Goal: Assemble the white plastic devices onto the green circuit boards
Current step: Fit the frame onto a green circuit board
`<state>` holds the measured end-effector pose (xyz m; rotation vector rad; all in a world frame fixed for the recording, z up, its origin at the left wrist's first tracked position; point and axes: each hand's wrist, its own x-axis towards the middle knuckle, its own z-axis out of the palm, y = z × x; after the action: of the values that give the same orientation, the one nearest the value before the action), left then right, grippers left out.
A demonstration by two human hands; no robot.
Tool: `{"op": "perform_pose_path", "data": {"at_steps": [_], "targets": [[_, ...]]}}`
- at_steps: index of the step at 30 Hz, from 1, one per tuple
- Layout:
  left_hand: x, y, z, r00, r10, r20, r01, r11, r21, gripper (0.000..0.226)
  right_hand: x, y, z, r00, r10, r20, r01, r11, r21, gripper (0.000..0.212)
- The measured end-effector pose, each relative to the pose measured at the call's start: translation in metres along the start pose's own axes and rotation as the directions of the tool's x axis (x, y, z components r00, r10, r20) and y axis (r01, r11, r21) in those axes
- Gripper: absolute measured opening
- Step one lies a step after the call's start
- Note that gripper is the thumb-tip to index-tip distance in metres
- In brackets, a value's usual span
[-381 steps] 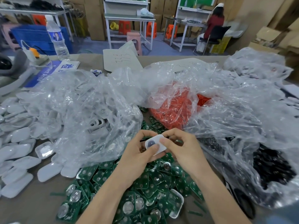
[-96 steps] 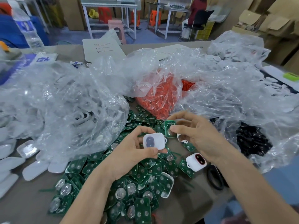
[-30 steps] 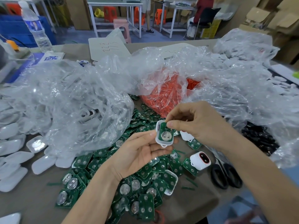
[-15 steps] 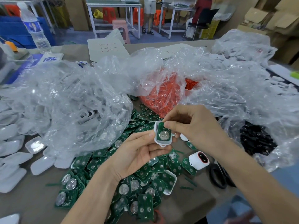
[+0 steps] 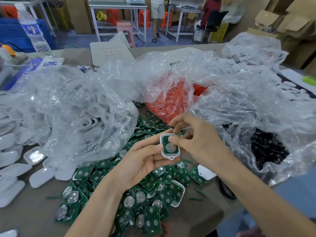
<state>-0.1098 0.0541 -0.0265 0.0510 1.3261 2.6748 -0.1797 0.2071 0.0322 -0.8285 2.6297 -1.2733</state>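
My left hand (image 5: 142, 165) holds a white plastic shell (image 5: 169, 146) from below, its open side facing me. A green circuit board (image 5: 168, 147) with a round silver contact lies inside the shell. My right hand (image 5: 196, 139) reaches over it, thumb pressing on the board's upper part and fingers curled at the shell's top edge. Below my hands lies a heap of loose green circuit boards (image 5: 136, 190). Another white shell (image 5: 177, 193) rests on that heap, and a white device (image 5: 206, 173) lies partly hidden under my right forearm.
Clear plastic bags surround the work spot: one with white parts (image 5: 68, 110) on the left, one with orange parts (image 5: 172, 100) behind, one with black parts (image 5: 268, 147) on the right. White covers (image 5: 15, 168) lie at the left edge. A water bottle (image 5: 34, 31) stands far left.
The shell with the board has sunk a little lower in my left hand. My right thumb has slid onto the board's upper face.
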Motion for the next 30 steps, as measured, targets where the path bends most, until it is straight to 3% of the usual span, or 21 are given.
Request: {"op": "perform_pose_path", "data": {"at_steps": [7,12,19,30], "targets": [[0.002,-0.004,0.004,0.993,0.059,-0.103,-0.029,0.961,0.274,0.042,0.002,0.012,0.006,0.992,0.105,0.067,-0.109,0.993,0.055,0.022],[0.003,-0.008,0.005,0.988,0.079,-0.130,-0.020,0.915,0.404,0.029,0.002,0.016,0.011,0.990,0.130,0.058,-0.134,0.988,0.076,0.022],[0.003,-0.008,0.005,0.978,0.125,-0.165,-0.040,0.896,0.442,0.028,0.001,0.017,0.018,0.989,0.142,0.041,-0.146,0.982,0.116,0.016],[0.006,-0.014,0.007,0.956,0.207,-0.208,-0.077,0.861,0.502,0.027,0.002,0.018,0.005,0.963,0.126,0.239,-0.185,0.953,0.242,0.036]]}}
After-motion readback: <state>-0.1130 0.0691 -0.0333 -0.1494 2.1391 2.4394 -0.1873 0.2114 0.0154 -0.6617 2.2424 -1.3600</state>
